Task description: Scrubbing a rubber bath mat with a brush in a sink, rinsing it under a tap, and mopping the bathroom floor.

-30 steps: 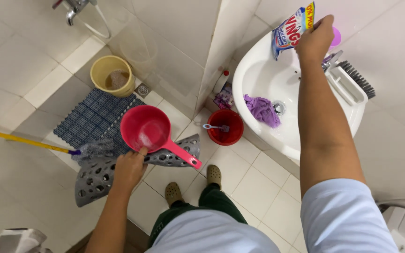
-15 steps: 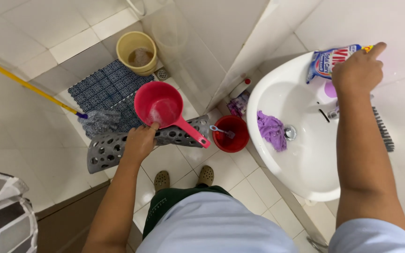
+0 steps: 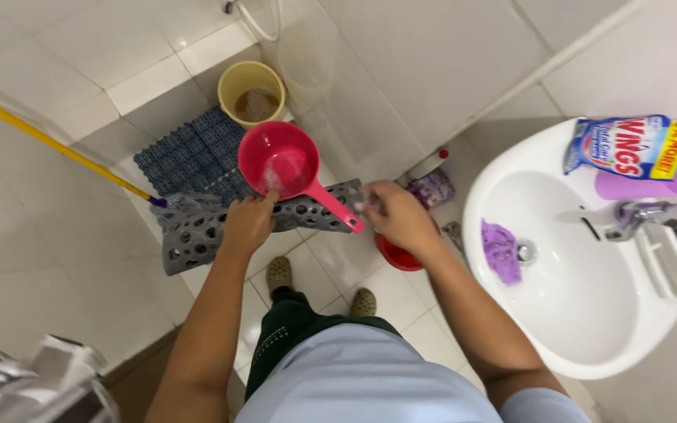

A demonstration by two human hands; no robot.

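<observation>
- Left hand [image 3: 248, 223] grips the rim of the pink dipper [image 3: 280, 160], held level over the floor with a little pale powder or suds inside.
- Right hand [image 3: 393, 213] curls at the end of the dipper's handle; whether it has closed on it I cannot tell.
- Looks like a hand-over or steadying step; the next move calls for a firm hold on the handle, keeping it level.
- Below: grey perforated basket [image 3: 197, 231], red bowl [image 3: 397, 254], yellow bucket [image 3: 254, 94], blue mat [image 3: 186, 157].
- White-tiled bathroom, white sink [image 3: 581, 329] at right.

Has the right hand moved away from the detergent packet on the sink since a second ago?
Yes. The right hand left the detergent packet on the sink and now sits by the red dipper's handle.
</observation>
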